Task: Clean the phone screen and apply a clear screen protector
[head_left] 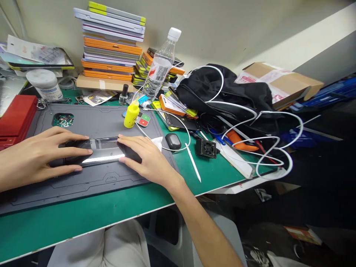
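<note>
A dark, glossy phone-like device [104, 150] lies flat on the grey work mat [97, 115], with a bright reflection along its front edge. My left hand [47, 155] rests over its left end, fingers spread and touching the surface. On the right end lies my right hand [141, 155], its thumb and fingers apart around the edges. Both hands hide the ends of the device. Just behind it stands a yellow bottle [131, 115], and a white tissue [158, 142] sits beside my right hand.
Small metal parts fill the mat's recess [63, 120]. A red case [19, 115] is at the left. Behind the mat stand a water bottle [160, 68] and stacked boxes [111, 55]. To the right are a black earbud case [172, 141], white stylus [193, 163], small fan [206, 148] and looped cables.
</note>
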The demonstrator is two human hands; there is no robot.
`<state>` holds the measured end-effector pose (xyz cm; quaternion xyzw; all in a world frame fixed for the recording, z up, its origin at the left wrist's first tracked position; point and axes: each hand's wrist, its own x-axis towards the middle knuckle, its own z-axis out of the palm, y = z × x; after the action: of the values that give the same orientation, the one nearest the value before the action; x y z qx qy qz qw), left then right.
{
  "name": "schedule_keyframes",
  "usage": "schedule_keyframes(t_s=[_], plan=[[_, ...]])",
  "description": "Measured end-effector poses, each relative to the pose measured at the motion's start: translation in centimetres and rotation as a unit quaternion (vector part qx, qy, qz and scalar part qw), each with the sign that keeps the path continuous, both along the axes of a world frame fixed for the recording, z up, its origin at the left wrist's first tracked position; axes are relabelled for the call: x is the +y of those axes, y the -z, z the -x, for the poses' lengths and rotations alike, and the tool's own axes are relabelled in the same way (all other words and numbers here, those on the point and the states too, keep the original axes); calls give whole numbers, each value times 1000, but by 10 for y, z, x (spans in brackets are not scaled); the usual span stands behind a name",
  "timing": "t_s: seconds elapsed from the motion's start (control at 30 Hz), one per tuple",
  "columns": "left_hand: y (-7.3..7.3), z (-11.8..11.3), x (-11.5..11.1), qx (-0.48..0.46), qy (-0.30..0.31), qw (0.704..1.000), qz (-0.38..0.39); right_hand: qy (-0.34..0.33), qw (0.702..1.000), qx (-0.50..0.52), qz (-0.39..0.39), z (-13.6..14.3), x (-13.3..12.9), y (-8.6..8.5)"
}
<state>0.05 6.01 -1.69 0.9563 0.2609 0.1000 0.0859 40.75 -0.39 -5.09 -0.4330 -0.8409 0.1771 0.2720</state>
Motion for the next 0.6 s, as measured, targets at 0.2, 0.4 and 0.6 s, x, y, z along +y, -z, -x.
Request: schedule_keyframes(t_s=[0.2,0.4,0.6], plan=[[-3,-2,-2,-3,-9,1000,8,-5,1000,23,-6,-1,1,4],[-5,-7,-8,-23,-25,999,24,-15,999,30,-24,-2,1,6],[-6,-15,-19,-38,-54,997,32,-11,999,26,-31,-2,1,7]])
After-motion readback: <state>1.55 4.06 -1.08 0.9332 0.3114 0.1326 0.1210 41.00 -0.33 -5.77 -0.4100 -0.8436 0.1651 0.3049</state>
